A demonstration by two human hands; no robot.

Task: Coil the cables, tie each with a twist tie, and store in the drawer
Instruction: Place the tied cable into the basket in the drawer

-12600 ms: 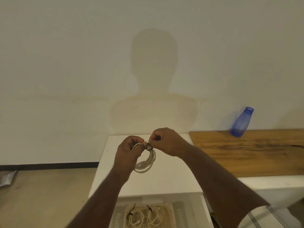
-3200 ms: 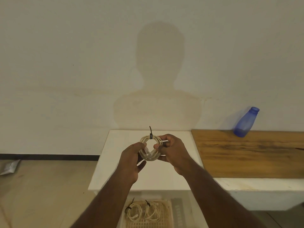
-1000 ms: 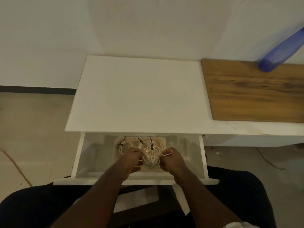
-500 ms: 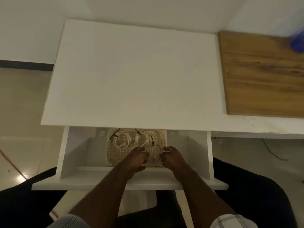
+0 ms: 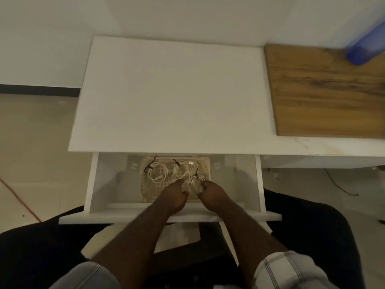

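Storing step, nearly done: third coil (image 5: 195, 183) pinched between left hand (image 5: 174, 195) and right hand (image 5: 211, 195), lowered onto woven tray (image 5: 145, 190) in drawer (image 5: 104, 180) just beyond two tied coils (image 5: 166, 171), release judged next; half a second before, held slightly higher.

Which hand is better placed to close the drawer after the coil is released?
Probably either: the left hand and right hand both flank the coil equally near the drawer front.

both hands, left hand (image 5: 174, 195) and right hand (image 5: 210, 193), grip a tied cable coil (image 5: 194, 181) inside the open drawer (image 5: 104, 184), at 6 o'clock of the white table (image 5: 173, 94).
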